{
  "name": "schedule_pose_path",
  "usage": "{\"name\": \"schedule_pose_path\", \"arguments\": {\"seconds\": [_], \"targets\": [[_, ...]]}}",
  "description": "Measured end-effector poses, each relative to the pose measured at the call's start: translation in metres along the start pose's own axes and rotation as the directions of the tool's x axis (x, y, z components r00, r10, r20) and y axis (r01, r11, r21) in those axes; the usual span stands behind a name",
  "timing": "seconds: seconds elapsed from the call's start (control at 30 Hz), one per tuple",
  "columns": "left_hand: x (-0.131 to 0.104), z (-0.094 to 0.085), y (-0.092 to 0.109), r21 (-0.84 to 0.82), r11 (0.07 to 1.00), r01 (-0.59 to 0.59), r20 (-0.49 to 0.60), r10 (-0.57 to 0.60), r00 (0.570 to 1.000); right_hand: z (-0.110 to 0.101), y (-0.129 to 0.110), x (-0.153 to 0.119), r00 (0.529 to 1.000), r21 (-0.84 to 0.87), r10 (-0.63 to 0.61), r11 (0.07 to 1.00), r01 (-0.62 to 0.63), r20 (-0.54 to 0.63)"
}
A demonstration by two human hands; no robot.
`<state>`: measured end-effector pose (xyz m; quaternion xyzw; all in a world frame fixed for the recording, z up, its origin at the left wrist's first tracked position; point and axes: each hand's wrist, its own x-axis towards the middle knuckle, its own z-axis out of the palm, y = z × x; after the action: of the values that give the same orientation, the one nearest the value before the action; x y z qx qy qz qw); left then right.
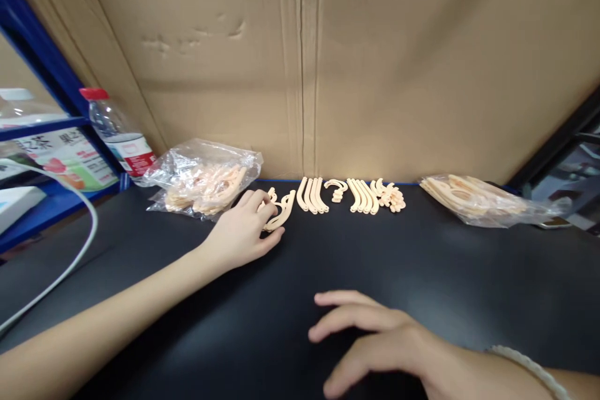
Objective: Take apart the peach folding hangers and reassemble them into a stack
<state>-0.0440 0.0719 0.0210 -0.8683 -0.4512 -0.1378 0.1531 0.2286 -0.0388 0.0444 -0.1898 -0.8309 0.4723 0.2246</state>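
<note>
My left hand (241, 231) reaches over the left end of a row of pale wooden pieces. Its fingers bend above a small group of curved wooden pieces (285, 211), with the thumb apart on the near side. The fingers partly cover this group, and whether they touch it is unclear. My right hand (389, 340) hovers over the near part of the table with its fingers spread, holding nothing. Rightward along the row lie several slim curved strips (313, 195), small hooked pieces (336, 190), more curved strips (364, 195) and a heap of small scalloped pieces (391, 196).
A clear plastic bag of wooden parts (201, 181) lies behind my left hand; another bag (478, 200) lies at the right. A red-capped bottle (119, 134) and blue shelf (60, 190) stand left, near a white cable (87, 244). Cardboard (422, 75) walls off the black table's (281, 300) back.
</note>
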Motion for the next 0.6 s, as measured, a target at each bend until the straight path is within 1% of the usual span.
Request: {"name": "schedule_pose_path", "arguments": {"seconds": [0.07,0.1,0.2,0.3,0.4,0.5,0.6], "targets": [[-0.001,0.003,0.002,-0.021,1.000,0.019,0.033,-0.019,0.999,0.002,0.014,-0.005,0.988,-0.032,-0.016,0.999,0.011,-0.152],[-0.002,0.004,0.002,-0.032,0.999,0.028,0.039,-0.027,0.999,0.003,0.021,-0.007,0.980,-0.041,-0.021,0.999,0.013,-0.200],[-0.003,0.009,-0.001,-0.076,0.996,0.044,0.038,-0.041,0.998,0.005,0.034,-0.010,0.962,-0.032,-0.028,0.999,0.019,-0.273],[-0.002,0.014,-0.007,-0.127,0.991,0.046,0.041,-0.041,0.998,0.006,0.037,-0.009,0.956,0.001,-0.010,1.000,0.011,-0.295],[-0.002,0.016,-0.013,-0.208,0.976,0.069,0.064,-0.057,0.996,0.006,0.036,-0.008,0.957,0.022,0.010,1.000,-0.004,-0.289],[-0.002,0.015,-0.015,-0.261,0.957,0.128,0.107,-0.103,0.989,0.005,0.036,-0.008,0.959,0.040,0.031,0.999,-0.020,-0.280],[-0.002,0.009,-0.015,-0.261,0.954,0.146,0.114,-0.120,0.986,0.004,0.037,-0.007,0.958,0.082,0.067,0.996,-0.046,-0.279]]}}
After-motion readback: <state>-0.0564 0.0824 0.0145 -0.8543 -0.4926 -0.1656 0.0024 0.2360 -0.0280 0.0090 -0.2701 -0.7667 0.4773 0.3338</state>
